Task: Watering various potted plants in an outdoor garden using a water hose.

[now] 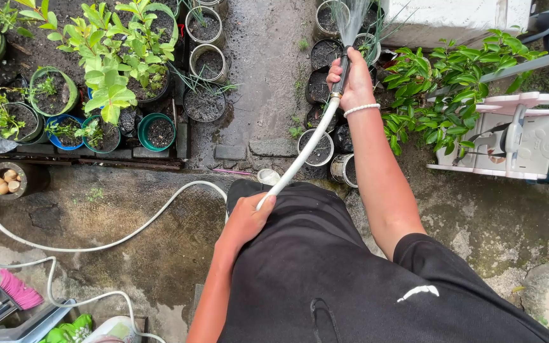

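My right hand (354, 81) is stretched forward and grips the dark nozzle end of a white hose (300, 159). Water sprays from the nozzle (341, 70) up toward several dark pots (325, 54) at the top middle. A white bead bracelet sits on that wrist. My left hand (246, 219) is close to my body and holds the same hose lower down. Behind that hand the hose loops left across the wet concrete ground (128, 235).
Leafy potted plants (119, 57) and green and blue pots (157, 130) stand at the left on a brick ledge. A green bush (446, 82) and a white plastic chair (516, 136) are at the right. A pink brush (17, 292) lies at bottom left.
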